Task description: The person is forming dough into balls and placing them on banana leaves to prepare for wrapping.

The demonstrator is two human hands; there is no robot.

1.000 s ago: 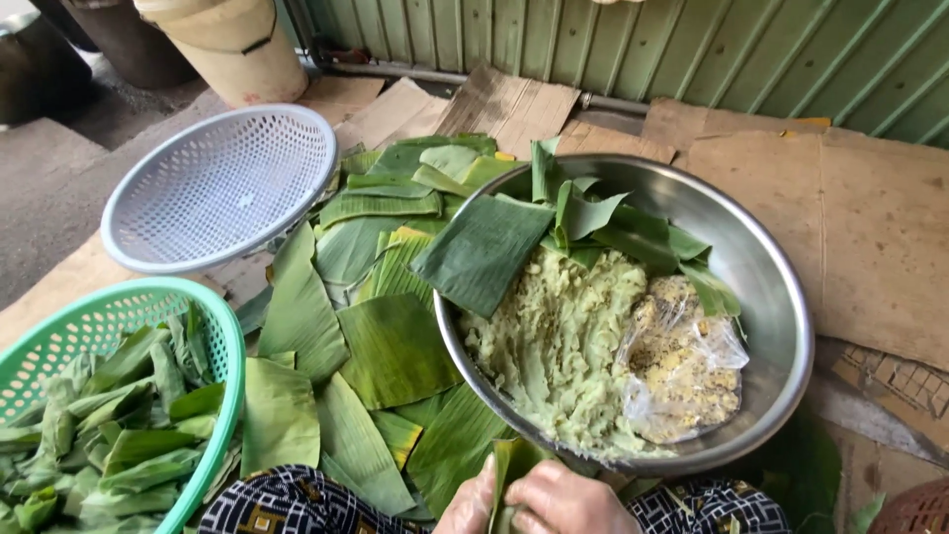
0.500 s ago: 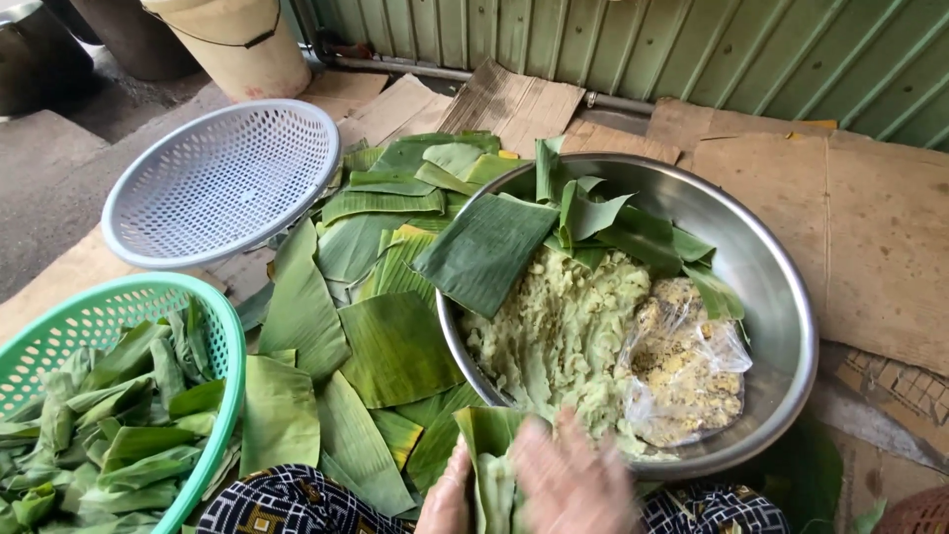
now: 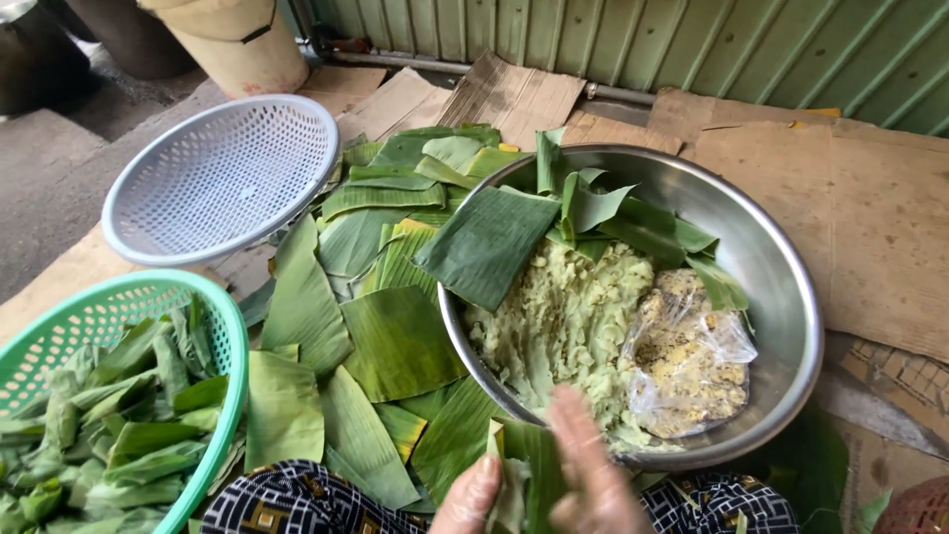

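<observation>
Both hands low at the near rim of the steel bowl (image 3: 791,297), clamped together on a folded leaf strip (image 3: 522,465). Left hand (image 3: 473,499) cups it from below-left; right hand (image 3: 593,475) pressed flat on its right side, fingers pointing up toward the bowl. Versus half a second back: strip more upright and narrower, right fingers reaching further over the rim. Inside the bowl: green dough (image 3: 559,321) at centre, bag of yellow filling (image 3: 687,361) right of it, cut leaves along the far side. Left of the bowl: loose leaves (image 3: 395,336) spread flat. Further left: green basket (image 3: 213,326) of wrapped pieces; white basket (image 3: 222,178) beyond it.
</observation>
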